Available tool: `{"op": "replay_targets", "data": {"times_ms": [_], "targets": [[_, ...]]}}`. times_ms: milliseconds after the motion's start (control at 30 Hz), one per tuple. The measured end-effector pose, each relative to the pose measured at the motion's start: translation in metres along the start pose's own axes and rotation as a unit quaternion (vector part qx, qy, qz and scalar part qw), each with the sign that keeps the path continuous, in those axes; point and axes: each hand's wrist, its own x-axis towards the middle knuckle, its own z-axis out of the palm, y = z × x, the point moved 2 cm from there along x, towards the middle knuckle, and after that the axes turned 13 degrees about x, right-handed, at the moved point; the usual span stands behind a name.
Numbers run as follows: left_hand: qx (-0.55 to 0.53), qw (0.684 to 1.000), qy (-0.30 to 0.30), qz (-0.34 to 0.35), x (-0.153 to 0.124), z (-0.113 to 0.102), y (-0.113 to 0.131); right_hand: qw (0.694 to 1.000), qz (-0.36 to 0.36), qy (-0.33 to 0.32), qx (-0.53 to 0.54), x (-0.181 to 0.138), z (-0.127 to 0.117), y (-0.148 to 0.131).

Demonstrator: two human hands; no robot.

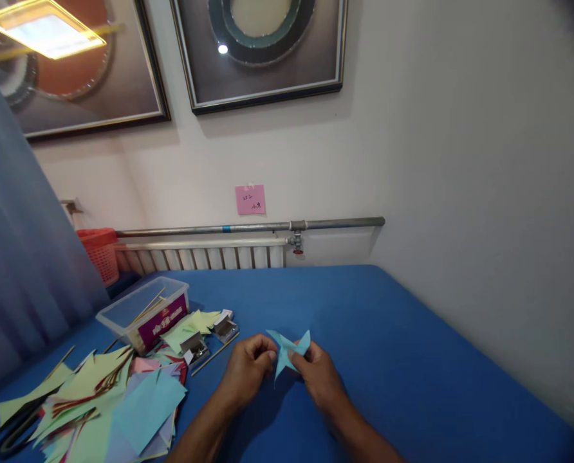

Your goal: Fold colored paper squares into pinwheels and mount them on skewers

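Observation:
A light-blue paper pinwheel [286, 355] with pointed arms is held above the blue tabletop. My right hand [322, 376] is closed on it, thumb on the front near its middle and fingers behind. Just left of the paper, my left hand [249, 368] is curled with thumb and forefinger pinched together. Whatever may be between those fingertips is too small or hidden to make out. Beyond my left hand lie a thin wooden stick [214, 355] and two small open boxes, a nearer box [195, 350] and a farther box [226, 329].
A heap of coloured paper squares [147, 408] covers the left of the blue table [388, 360], beside black-handled scissors [14, 427]. Behind it stands a clear plastic tub [142, 308] with sticks inside. A red basket [101, 251], a radiator [210, 254] and a pipe [340, 223] line the wall.

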Motion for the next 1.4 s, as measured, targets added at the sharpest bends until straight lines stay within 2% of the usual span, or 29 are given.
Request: {"op": "replay_targets", "data": {"times_ms": [133,267,400,700,1033,1200,1400], "targets": [[0.015,0.999,0.034,0.037,-0.001,0.003,0.002,1.0,-0.001,0.013,-0.002,-0.001,0.001,-0.003],[-0.074,0.995,0.072,-0.004,0.001,0.01,-0.001,0.999,-0.001,0.025,0.021,-0.002,0.004,-0.002],[-0.126,0.989,0.075,-0.033,0.001,0.015,-0.002,0.998,0.004,0.016,0.06,-0.006,0.009,0.001],[-0.084,0.995,0.06,-0.013,0.003,0.017,0.002,0.995,0.031,-0.021,0.088,-0.013,0.013,-0.003],[-0.015,0.999,0.046,0.024,0.004,0.014,-0.003,0.993,0.044,-0.029,0.106,-0.011,0.012,0.0],[0.0,0.997,0.07,0.035,0.004,0.014,-0.006,0.994,0.045,-0.035,0.094,-0.012,0.012,-0.002],[-0.029,0.997,0.076,-0.011,0.001,0.015,-0.005,0.996,0.03,-0.033,0.074,-0.011,0.011,-0.003]]}}
